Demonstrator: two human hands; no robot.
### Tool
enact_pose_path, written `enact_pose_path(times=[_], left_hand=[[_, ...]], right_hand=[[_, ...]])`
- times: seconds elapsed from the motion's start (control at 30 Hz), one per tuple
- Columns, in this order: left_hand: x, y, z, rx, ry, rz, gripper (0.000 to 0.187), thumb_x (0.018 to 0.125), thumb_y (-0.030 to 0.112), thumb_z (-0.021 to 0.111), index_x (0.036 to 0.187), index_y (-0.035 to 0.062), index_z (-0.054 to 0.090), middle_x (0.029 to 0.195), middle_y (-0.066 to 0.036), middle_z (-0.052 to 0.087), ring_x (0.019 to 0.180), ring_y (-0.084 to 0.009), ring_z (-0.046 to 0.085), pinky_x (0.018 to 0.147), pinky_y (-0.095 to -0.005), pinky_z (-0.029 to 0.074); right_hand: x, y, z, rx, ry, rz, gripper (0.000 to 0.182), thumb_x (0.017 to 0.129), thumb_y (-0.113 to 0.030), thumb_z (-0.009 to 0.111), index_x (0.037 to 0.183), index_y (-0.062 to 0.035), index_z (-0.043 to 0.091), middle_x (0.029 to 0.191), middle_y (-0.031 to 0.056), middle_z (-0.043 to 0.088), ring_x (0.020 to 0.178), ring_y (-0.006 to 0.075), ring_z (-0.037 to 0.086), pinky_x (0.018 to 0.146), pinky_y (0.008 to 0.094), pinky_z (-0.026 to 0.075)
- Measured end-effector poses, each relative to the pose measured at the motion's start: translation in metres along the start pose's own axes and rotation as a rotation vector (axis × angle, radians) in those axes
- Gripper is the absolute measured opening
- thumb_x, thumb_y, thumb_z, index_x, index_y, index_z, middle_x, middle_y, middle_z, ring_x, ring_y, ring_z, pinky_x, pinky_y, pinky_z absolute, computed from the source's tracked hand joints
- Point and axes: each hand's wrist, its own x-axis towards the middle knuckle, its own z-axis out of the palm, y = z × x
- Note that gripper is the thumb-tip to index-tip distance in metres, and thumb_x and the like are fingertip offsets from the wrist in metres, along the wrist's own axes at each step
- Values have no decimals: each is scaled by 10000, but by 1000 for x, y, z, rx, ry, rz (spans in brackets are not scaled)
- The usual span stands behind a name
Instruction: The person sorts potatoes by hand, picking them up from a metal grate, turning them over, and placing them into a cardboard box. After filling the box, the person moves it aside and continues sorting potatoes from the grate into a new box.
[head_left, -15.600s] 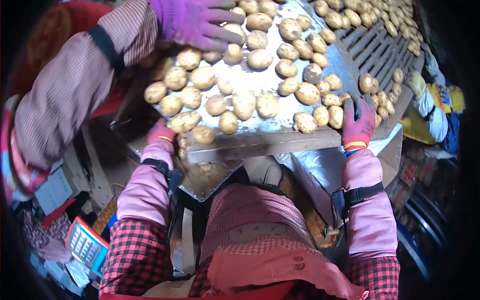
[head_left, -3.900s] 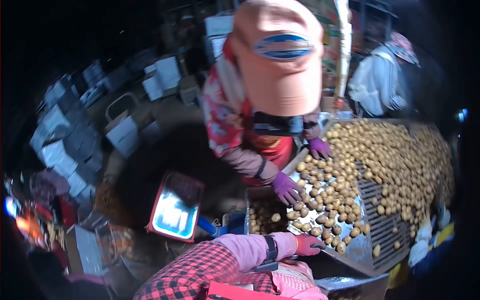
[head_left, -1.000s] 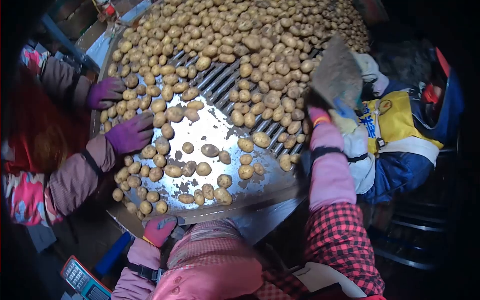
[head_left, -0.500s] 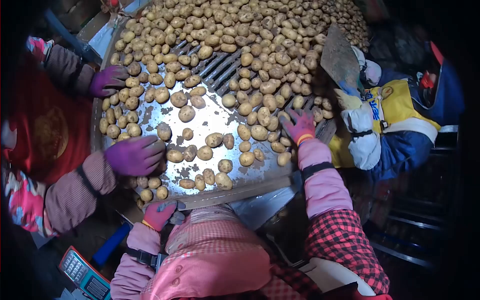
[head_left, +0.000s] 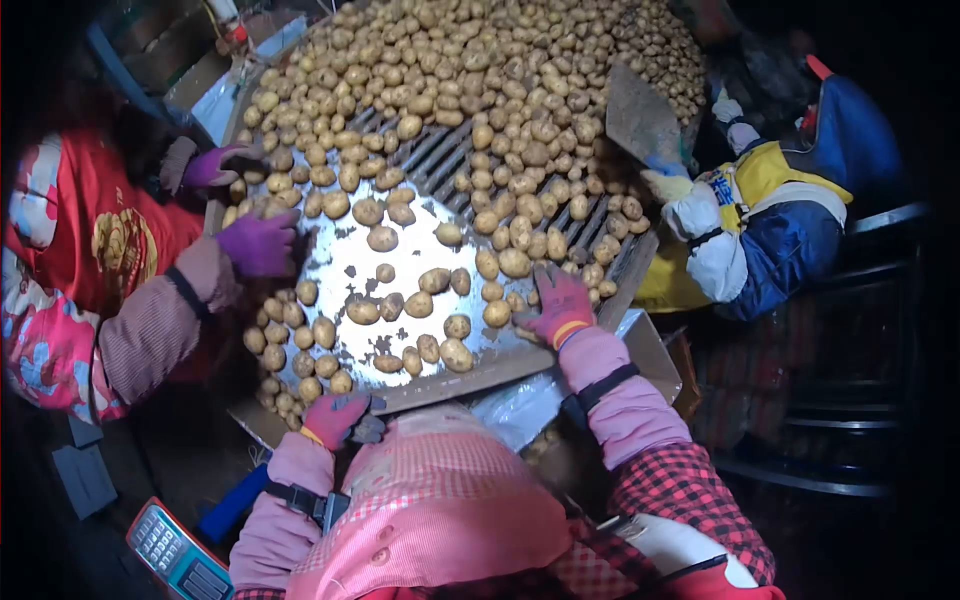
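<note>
My right hand (head_left: 560,304), in a pink glove, lies at the right front of the metal sorting table (head_left: 480,374). Its fingers are spread beside several potatoes (head_left: 497,313), with none visibly grasped. At the table's front edge rests my left hand (head_left: 340,418), in a pink glove with grey fingertips. Thumb and fingers are apart there, and nothing shows between them. Loose potatoes (head_left: 457,355) lie scattered over the shiny plate ahead of my hands. Bars of a slatted grate (head_left: 437,152) show between potatoes farther back.
A large potato heap (head_left: 520,60) covers the far end. On the left a co-worker's purple-gloved hands (head_left: 258,243) reach over the table. Another person in a yellow apron (head_left: 797,185) is at the right beside a flat board (head_left: 645,115). A calculator-like device (head_left: 180,552) is at lower left.
My right hand has drawn back toward the front edge, away from the potatoes by the grate. The left co-worker's nearer hand has pulled back, uncovering potatoes. The whole view has shifted slightly.
</note>
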Motion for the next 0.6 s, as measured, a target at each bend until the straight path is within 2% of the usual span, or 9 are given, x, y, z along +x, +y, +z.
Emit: enact_pose_path(times=[0.07, 0.13, 0.2, 0.23, 0.27, 0.33, 0.37, 0.53, 0.6], left_hand=[[3, 1, -1, 94, 21, 57, 361, 969, 284, 511, 1126, -8, 654, 863, -114, 707, 736, -157, 666, 673, -255, 522], [-2, 4, -1, 50, -29, 0, 348, 963, 276, 529, 1117, -7, 658, 893, -102, 705, 764, -145, 661, 681, -254, 523], [-4, 8, 6, 85, 14, 24, 340, 961, 265, 536, 1122, -10, 654, 916, -102, 702, 774, -148, 661, 682, -257, 525], [-7, 8, 7, 103, 57, 32, 333, 959, 254, 544, 1126, -13, 650, 938, -102, 700, 785, -150, 661, 684, -259, 527], [-4, -3, -1, 116, 53, 36, 333, 959, 254, 544, 1126, -13, 650, 938, -102, 700, 785, -150, 661, 684, -259, 527], [8, -15, -14, 119, 38, 65, 328, 951, 238, 561, 1135, -22, 640, 968, -101, 691, 778, -162, 662, 702, -271, 537], [6, -15, -11, 112, 46, 53, 357, 959, 235, 548, 1180, -40, 601, 984, -108, 677, 817, -172, 656, 749, -280, 537], [3, 20, 17, 38, -139, 37, 395, 974, 217, 511, 1252, -63, 521, 1047, -122, 649, 918, -198, 638, 852, -306, 515], [3, 40, 30, 49, -166, 132, 399, 974, 218, 511, 1254, -65, 514, 1049, -125, 647, 935, -205, 633, 883, -320, 502]], right_hand=[[10, -11, -4, -182, -23, 147, 965, 674, -617, 712, 1405, -89, 369, 1359, 164, 449, 1276, 296, 422, 1072, 464, 295], [27, -9, -8, -141, -5, 158, 997, 632, -637, 736, 1388, -97, 373, 1309, 163, 487, 1246, 287, 459, 1039, 453, 339], [46, -3, -11, -24, -107, 219, 1014, 576, -601, 772, 1351, -57, 410, 1282, 163, 493, 1192, 301, 506, 997, 409, 391], [47, -12, -30, 34, -224, 270, 904, 606, -549, 781, 1307, -83, 451, 1274, 140, 496, 1144, 286, 540, 954, 393, 427], [44, -10, -23, 41, -216, 279, 904, 606, -549, 781, 1307, -83, 451, 1274, 140, 496, 1144, 286, 540, 954, 393, 427], [33, -13, -5, -120, -131, 98, 771, 652, -473, 783, 1267, -117, 484, 1252, 115, 507, 1116, 280, 552, 932, 392, 441], [28, -17, -1, -124, -108, 147, 711, 677, -416, 783, 1276, -163, 496, 1259, 108, 503, 1118, 296, 548, 922, 405, 457], [34, -9, 13, 23, -57, 248, 693, 676, -387, 780, 1293, -215, 514, 1276, 102, 509, 1118, 311, 553, 910, 404, 489], [46, -3, 5, 36, -180, 240, 576, 727, -332, 737, 1258, -201, 553, 1213, 125, 568, 1066, 304, 592, 904, 406, 496]])
